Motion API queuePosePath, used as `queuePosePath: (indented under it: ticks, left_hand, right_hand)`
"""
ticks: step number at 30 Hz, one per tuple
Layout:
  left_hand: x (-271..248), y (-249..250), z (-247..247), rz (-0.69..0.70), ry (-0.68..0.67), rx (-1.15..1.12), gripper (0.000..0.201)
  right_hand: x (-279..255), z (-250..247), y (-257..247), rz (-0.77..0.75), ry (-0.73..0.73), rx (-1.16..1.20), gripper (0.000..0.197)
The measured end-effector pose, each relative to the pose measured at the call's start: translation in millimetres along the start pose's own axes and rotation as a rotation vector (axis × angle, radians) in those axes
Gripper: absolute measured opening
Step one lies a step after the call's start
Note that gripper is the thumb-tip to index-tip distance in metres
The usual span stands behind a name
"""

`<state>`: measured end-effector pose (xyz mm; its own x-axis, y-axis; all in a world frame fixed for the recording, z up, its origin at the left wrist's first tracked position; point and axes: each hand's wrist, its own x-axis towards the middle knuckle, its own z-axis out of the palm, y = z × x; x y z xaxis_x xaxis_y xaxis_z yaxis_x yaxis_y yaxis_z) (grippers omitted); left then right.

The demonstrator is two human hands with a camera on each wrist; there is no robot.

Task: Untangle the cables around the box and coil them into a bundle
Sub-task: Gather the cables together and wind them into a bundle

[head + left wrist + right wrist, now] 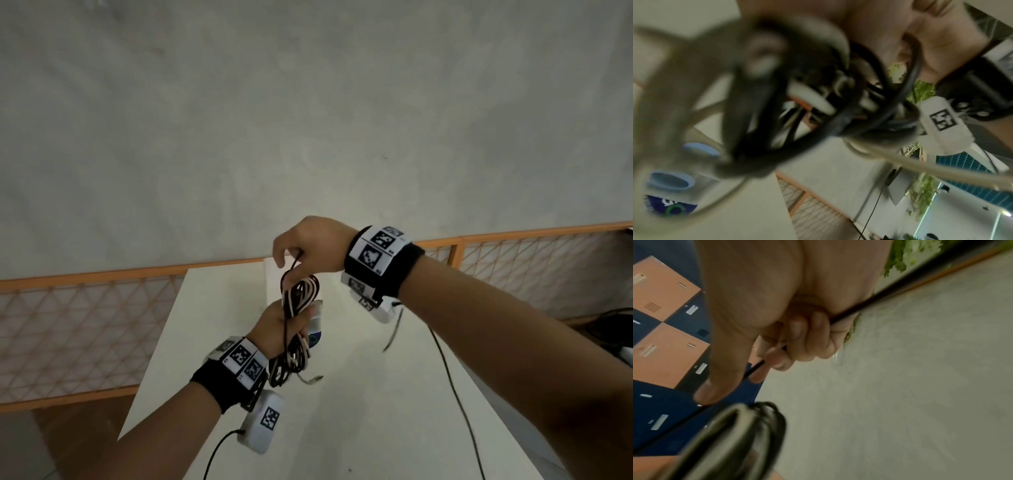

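1. Standing over a white worktop (239, 342) that runs away from the camera toward a plain grey wall (308, 102).
2. Orange-framed mesh fence (85, 329) runs left and right behind the worktop; the same fence shows in the left wrist view. Right wrist view shows orange and dark blue lockers (663, 340) to one side.
3. Both hands are raised above the worktop, near its far end, the right one higher.
4. Left hand (279, 329): fingers curled round a bundle of cables (296, 318), black and white strands together. Loops stick out above the fist and hang below the wrist.
5. A loose plug end (313, 378) dangles under the bundle, off the worktop.
6. Right hand (308, 245): just above the bundle, fingers curled, pinching a single black cable (291, 270) that drops straight into the loops. Right wrist view confirms it: the strand (849, 313) passes through the closed fingers (813, 337).
7. A small white container (315, 332) with a blue and green label sits directly behind the left hand, mostly hidden. Left wrist view is blurred; whether any cable touches the container cannot be told.
8. Thin black leads (452, 394) trail from the wrist cameras across the worktop.
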<state>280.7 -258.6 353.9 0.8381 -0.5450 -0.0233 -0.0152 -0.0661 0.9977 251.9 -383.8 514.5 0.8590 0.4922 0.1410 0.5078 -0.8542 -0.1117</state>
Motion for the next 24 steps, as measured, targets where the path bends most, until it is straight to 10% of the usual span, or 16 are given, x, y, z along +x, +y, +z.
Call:
queuePosePath:
  ticks: [4,12,20,24]
  left_hand:
    - [-12,12,-5,0.005,-0.118,-0.096,0.031]
    - [-7,31,-8,-0.014,0.019,-0.383,0.036]
    - [1,9,-6,-0.085,0.174,-0.344,0.038]
    - [5,14,-6,-0.054,0.233,-0.463,0.038]
  right_hand:
    - [-2,14,31,0.158,0.121,0.304,0.024]
    - [-21,118,19,0.379,0.268,0.912,0.051]
    - [-46,164,-5,0.291,0.248,0.691,0.071]
    - [-52,183,-16,0.486,0.347,0.816,0.045]
